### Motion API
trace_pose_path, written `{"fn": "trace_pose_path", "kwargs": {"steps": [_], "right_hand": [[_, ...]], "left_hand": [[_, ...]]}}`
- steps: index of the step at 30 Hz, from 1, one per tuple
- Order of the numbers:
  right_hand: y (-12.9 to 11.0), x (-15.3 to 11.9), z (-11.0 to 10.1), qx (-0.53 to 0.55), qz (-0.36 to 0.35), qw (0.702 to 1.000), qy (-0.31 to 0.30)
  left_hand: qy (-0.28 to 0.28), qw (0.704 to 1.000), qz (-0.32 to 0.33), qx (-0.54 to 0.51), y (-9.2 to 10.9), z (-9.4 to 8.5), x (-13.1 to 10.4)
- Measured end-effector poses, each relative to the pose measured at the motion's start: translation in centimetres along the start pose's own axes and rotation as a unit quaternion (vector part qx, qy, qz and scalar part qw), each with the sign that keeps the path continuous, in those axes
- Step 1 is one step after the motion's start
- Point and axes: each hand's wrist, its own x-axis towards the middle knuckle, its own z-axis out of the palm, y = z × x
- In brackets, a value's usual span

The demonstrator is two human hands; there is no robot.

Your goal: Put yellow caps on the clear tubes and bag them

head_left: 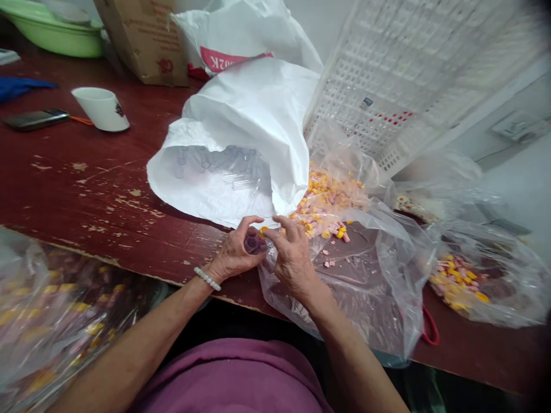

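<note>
"Tubes [253, 245], a small clear bundle, sit gripped in the left hand [236, 254], just in front of the body!"

"And the right hand [295, 259]?"

"Fingertips curl in at the yellow cap [263, 230] by the bundle's edge; whether they pinch or merely push, I can't tell."

"So which step is this?"

"Capping, I'd judge: one cap for one tube. Next move calls for a steady left grip and a straight fingertip press."

"Supplies?"

"Just beyond the right hand, loose yellow-and-pink caps [329, 192] heap by clear plastic [400, 275]; farther back, the white sack [258, 109] lies open-mouthed, more tubes [239, 180] inside."
</note>
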Motion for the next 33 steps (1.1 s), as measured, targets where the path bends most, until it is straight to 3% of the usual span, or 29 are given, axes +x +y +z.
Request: {"fn": "trace_pose_path", "kwargs": {"steps": [2, 4, 6, 9, 11, 13, 17, 20, 22, 25, 28, 30, 33], "right_hand": [[0.1, 0.0, 0.3, -0.016, -0.001, 0.999, -0.04], [1.0, -0.3, -0.2, 0.014, 0.008, 0.999, -0.038], [2.6, -0.9, -1.4, 0.053, 0.036, 0.998, 0.019], [5.1, -1.9, -3.4, 0.055, 0.132, 0.978, 0.154], [5.9, -2.0, -3.9, 0.058, 0.163, 0.97, 0.17], [5.2, -1.6, -3.2, 0.085, 0.123, 0.979, 0.136], [1.6, -0.4, 0.3, 0.078, 0.017, 0.995, 0.055], [-0.1, 0.1, 1.8, 0.037, 0.016, 0.999, 0.0], [0.2, 0.0, 1.2, 0.056, 0.019, 0.998, -0.008], [3.4, -1.1, -1.5, 0.075, 0.068, 0.993, 0.064], [9.3, -2.9, -4.6, -0.028, 0.235, 0.956, 0.174], [13.5, -3.9, -5.7, -0.111, 0.33, 0.929, 0.127], [17.8, -4.3, -5.5, -0.123, 0.336, 0.933, 0.029]], "left_hand": [[0.003, 1.0, -0.009, -0.003, -0.1, 0.0, 0.0], [0.004, 1.0, -0.012, -0.002, -0.4, 0.1, 0.1], [0.01, 1.0, -0.015, -0.004, -0.8, 0.2, 0.1], [0.012, 1.0, -0.021, -0.007, -1.1, 0.5, 0.1], [0.011, 1.0, -0.024, -0.012, -1.0, 0.5, 0.1], [0.015, 0.999, -0.029, -0.017, -0.8, 0.5, 0.1], [0.012, 0.999, -0.021, -0.024, -0.4, 0.3, 0.2], [0.006, 1.0, -0.015, -0.024, -0.4, 0.2, 0.3], [0.008, 0.999, -0.022, -0.022, -0.5, 0.2, 0.3], [0.024, 0.999, -0.042, -0.02, -0.7, 0.3, 0.3], [0.031, 0.998, -0.049, -0.022, -0.9, 0.4, 0.3], [0.026, 0.998, -0.045, -0.028, -1.0, 0.4, 0.3], [0.02, 0.998, -0.047, -0.031, -0.9, 0.4, 0.2]]}}
